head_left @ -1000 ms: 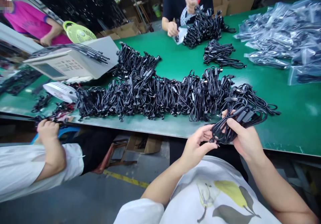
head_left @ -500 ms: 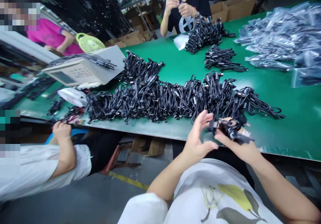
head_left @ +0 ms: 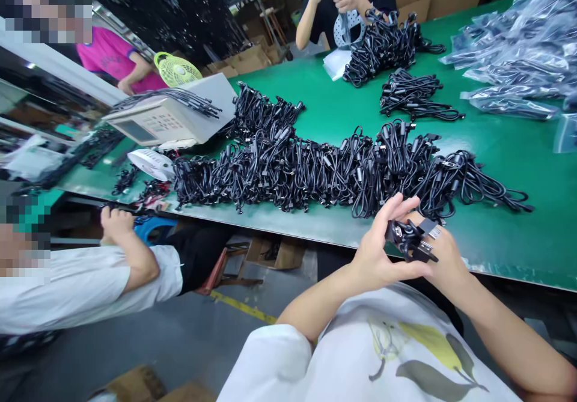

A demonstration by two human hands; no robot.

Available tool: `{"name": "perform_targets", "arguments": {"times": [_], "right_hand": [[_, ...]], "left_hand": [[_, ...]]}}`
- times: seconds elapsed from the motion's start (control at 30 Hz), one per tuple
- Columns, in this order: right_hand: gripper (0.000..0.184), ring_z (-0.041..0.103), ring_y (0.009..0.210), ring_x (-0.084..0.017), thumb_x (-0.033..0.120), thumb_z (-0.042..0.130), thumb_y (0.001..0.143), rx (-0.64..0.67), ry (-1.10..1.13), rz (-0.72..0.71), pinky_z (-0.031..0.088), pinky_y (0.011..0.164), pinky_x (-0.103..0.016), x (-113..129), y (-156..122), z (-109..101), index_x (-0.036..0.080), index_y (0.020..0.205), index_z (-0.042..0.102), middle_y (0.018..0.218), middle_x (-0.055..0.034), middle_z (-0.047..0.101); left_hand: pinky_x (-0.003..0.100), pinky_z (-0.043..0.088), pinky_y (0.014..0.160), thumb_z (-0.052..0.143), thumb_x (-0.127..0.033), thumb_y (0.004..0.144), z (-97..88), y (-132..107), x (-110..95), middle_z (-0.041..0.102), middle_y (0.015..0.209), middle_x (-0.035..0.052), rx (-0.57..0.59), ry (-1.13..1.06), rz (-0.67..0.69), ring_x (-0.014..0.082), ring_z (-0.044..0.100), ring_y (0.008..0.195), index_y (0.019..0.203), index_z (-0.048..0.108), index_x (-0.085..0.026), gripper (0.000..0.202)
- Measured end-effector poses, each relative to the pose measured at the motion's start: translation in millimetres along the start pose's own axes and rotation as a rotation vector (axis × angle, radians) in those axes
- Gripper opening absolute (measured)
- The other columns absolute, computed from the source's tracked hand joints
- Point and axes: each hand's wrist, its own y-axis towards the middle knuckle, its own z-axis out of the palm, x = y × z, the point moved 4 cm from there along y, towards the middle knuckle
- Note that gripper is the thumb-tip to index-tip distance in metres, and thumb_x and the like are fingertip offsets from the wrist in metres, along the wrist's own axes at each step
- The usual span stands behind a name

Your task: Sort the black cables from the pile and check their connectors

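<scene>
Right hand (head_left: 446,258) closed round small black cable bundle (head_left: 412,240), its fingers mostly hidden behind it. Left hand (head_left: 381,252) half open, fingers spread, fingertips and thumb touching bundle. Bundle short, folded up tight, plugs sticking out. Bundle sits just in front of long cable heap (head_left: 315,173), near heap's right end, over edge of green table (head_left: 496,234). Thin bare green strip in front of heap. Wide bare green behind heap.

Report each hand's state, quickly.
Left hand: open, fingers spread, touching the cable bundle.
Right hand: closed, holding the cable bundle.
</scene>
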Motion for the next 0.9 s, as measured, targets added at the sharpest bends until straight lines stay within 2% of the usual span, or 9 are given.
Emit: {"name": "perform_targets", "arguments": {"times": [0.13, 0.27, 0.43, 0.6, 0.7, 0.77, 0.83, 0.9], "right_hand": [[0.028, 0.076, 0.083, -0.026, 0.011, 0.053, 0.087, -0.048, -0.044, -0.062, 0.057, 0.065, -0.033, 1.7, 2.7, -1.3, 0.025, 0.11, 0.061, 0.1, -0.0077, 0.078], [0.033, 0.076, 0.087, -0.027, 0.009, 0.053, 0.085, -0.071, -0.063, -0.099, 0.058, 0.068, -0.034, 0.8, 5.2, -0.9, 0.025, 0.113, 0.059, 0.104, -0.0081, 0.078], [0.03, 0.074, 0.083, -0.025, 0.007, 0.052, 0.084, -0.058, -0.057, -0.112, 0.057, 0.067, -0.033, 0.9, 10.6, -0.6, 0.026, 0.106, 0.058, 0.098, -0.0056, 0.077], [0.022, 0.073, 0.083, -0.025, 0.011, 0.054, 0.086, -0.067, -0.053, -0.077, 0.057, 0.068, -0.034, 1.4, 12.7, -0.4, 0.026, 0.101, 0.057, 0.093, -0.0057, 0.076], [0.019, 0.073, 0.084, -0.027, 0.014, 0.054, 0.089, -0.053, -0.038, -0.054, 0.057, 0.07, -0.037, 0.8, 11.9, 0.9, 0.026, 0.103, 0.059, 0.094, -0.0074, 0.076], [0.02, 0.074, 0.089, -0.028, 0.016, 0.056, 0.091, -0.026, 0.0, -0.052, 0.059, 0.075, -0.038, 0.3, 10.9, 2.4, 0.025, 0.109, 0.061, 0.1, -0.0086, 0.076], [0.025, 0.074, 0.097, -0.027, 0.016, 0.059, 0.092, 0.018, 0.081, -0.039, 0.06, 0.081, -0.038, -0.7, 9.4, 4.6, 0.025, 0.116, 0.062, 0.109, -0.0091, 0.076], [0.027, 0.074, 0.101, -0.027, 0.017, 0.061, 0.093, 0.067, 0.191, 0.029, 0.061, 0.086, -0.039, -2.7, 7.2, 6.8, 0.025, 0.119, 0.065, 0.116, -0.0089, 0.076]], "left_hand": [[0.053, 0.036, 0.126, 0.091, -0.049, 0.073, 0.5, 2.5, -0.6, 0.043, 0.165, 0.0201, 0.004, -0.024, -0.08, 0.035, 0.047, 0.15, 0.165, 0.016, -0.029, 0.12], [0.051, 0.036, 0.126, 0.09, -0.048, 0.074, -1.4, 4.7, 0.5, 0.045, 0.163, 0.0215, 0.009, -0.072, -0.106, 0.0336, 0.051, 0.147, 0.166, 0.011, -0.028, 0.123], [0.049, 0.037, 0.126, 0.09, -0.042, 0.077, -4.1, 6.3, 4.1, 0.043, 0.164, 0.0204, 0.028, -0.12, -0.097, 0.0324, 0.048, 0.15, 0.166, 0.011, -0.03, 0.12], [0.05, 0.033, 0.128, 0.09, -0.048, 0.075, -9.7, 8.2, 3.9, 0.038, 0.168, 0.0191, 0.041, -0.132, -0.144, 0.0339, 0.04, 0.155, 0.166, 0.015, -0.031, 0.119], [0.052, 0.029, 0.13, 0.094, -0.057, 0.062, -19.6, 7.7, 3.8, 0.04, 0.167, 0.0173, 0.067, -0.139, -0.152, 0.0364, 0.037, 0.156, 0.162, 0.031, -0.03, 0.121], [0.051, 0.033, 0.129, 0.094, -0.062, 0.056, -29.7, 6.4, 5.1, 0.045, 0.162, 0.0163, 0.037, -0.129, -0.147, 0.0375, 0.042, 0.152, 0.154, 0.046, -0.028, 0.115], [0.048, 0.042, 0.123, 0.094, -0.062, 0.059, -40.3, 4.4, 7.1, 0.054, 0.153, 0.0146, -0.043, -0.092, -0.153, 0.0348, 0.054, 0.141, 0.143, 0.058, -0.026, 0.098], [0.043, 0.051, 0.113, 0.092, -0.055, 0.069, -47.3, 2.4, 8.7, 0.062, 0.138, 0.0122, -0.112, -0.064, -0.182, 0.0288, 0.064, 0.125, 0.131, 0.067, -0.024, 0.074]]}}
